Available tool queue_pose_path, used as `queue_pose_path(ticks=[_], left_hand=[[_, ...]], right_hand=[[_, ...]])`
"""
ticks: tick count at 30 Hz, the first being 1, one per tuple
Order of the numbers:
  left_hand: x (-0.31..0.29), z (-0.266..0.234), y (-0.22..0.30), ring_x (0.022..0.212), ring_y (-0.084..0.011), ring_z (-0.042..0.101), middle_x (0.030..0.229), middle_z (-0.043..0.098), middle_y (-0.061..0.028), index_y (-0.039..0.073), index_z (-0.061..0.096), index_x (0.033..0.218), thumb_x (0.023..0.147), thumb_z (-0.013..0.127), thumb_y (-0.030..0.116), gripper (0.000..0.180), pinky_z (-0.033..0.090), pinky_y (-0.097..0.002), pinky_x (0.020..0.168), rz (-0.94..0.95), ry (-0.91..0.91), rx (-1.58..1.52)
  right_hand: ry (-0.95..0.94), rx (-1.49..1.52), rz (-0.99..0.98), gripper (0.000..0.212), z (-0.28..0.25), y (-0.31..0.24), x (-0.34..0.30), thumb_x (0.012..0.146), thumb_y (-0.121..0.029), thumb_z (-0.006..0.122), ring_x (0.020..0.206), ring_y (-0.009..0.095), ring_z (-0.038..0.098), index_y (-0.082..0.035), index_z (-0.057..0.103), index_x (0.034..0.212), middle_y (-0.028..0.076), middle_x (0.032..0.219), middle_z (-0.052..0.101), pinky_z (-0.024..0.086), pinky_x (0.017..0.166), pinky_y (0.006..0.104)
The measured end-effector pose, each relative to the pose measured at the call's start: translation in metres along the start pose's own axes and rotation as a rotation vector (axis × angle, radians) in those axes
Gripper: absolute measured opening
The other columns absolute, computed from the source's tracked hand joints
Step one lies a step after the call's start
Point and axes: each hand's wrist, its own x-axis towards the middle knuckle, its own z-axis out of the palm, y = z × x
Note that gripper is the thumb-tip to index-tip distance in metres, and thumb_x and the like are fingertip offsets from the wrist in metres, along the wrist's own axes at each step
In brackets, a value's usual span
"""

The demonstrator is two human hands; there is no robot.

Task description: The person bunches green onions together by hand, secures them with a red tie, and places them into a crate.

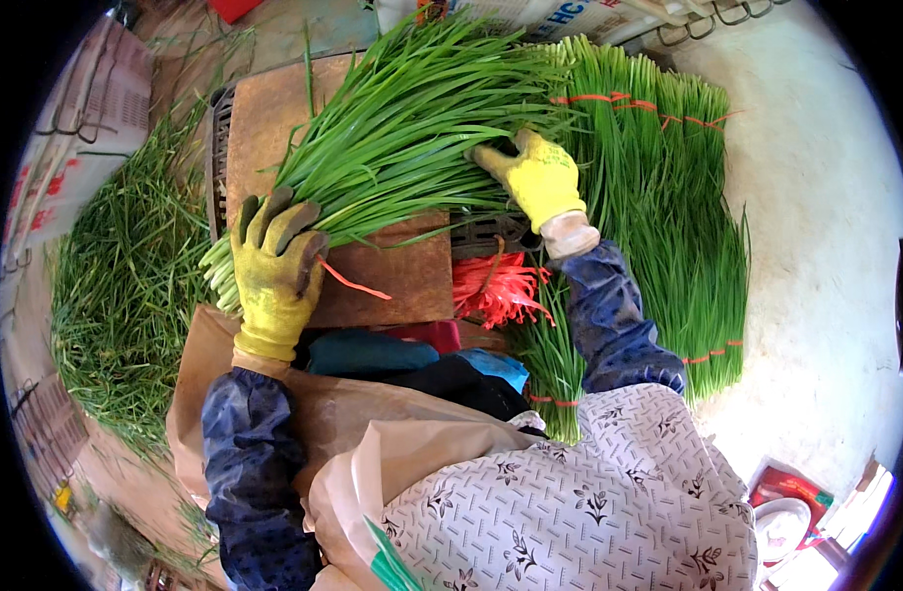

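Note:
A loose bunch of garlic chives (402, 138) lies slantwise over a brown wooden board (392, 281), its pale cut ends at the lower left and its leaf tips at the upper right. My left hand (274, 266), in a yellow glove with dark, dirty fingertips, grips the stems close to the cut ends. A red tie (355, 281) sticks out beside its thumb. At the bunch's right side is my right hand (540, 177), gloved in yellow too. Its thumb and forefinger are apart against the outer leaves, with the other fingers partly hidden.
Several tied bunches of chives (648, 187) stack at the right. A cluster of red ties (501, 288) hangs at the board's near right corner. Loose leaves (127, 305) heap on the left. A dark crate (219, 148) shows under the board. Folded cloths (373, 353) lie before me.

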Motion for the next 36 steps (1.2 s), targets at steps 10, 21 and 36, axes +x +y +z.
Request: queue_pose_path(ticks=[10, 21, 36], left_hand=[[-0.004, 0.004, -0.006, 0.121, -0.0328, 0.047, 0.119, 0.058, -0.0051, 0.013, 0.062, 0.092, 0.065, 0.068, 0.007, 0.028, 0.033, -0.0554, 0.104, 0.018, -0.001, -0.007], [0.001, 0.004, -0.003, 0.120, -0.0330, 0.048, 0.117, 0.057, -0.0042, 0.012, 0.062, 0.091, 0.066, 0.068, 0.006, 0.026, 0.034, -0.0541, 0.104, -0.010, 0.020, -0.035], [-0.003, 0.008, -0.001, 0.123, -0.0334, 0.046, 0.119, 0.056, -0.0054, 0.011, 0.062, 0.090, 0.066, 0.069, 0.009, 0.025, 0.031, -0.0554, 0.105, -0.019, 0.000, -0.034]], right_hand=[[0.110, 0.239, 0.007, 0.022, 0.008, 0.064, 0.011, 0.081, -0.034, 0.066, 0.077, 0.033, 0.064, -0.013, 0.070, 0.087, 0.011, 0.086, 0.068, 0.051, 0.072, 0.0410], [0.367, 1.812, 0.137, 0.019, -0.049, 0.160, 0.038, 0.088, -0.026, 0.064, 0.064, 0.015, 0.050, -0.007, 0.057, 0.089, 0.000, 0.066, 0.048, 0.045, 0.062, 0.0335], [0.225, 0.435, -0.272, 0.033, -0.041, 0.009, -0.012, 0.081, -0.013, 0.067, 0.087, 0.030, 0.065, -0.008, 0.063, 0.113, 0.012, 0.100, 0.067, 0.053, 0.074, 0.0369]])
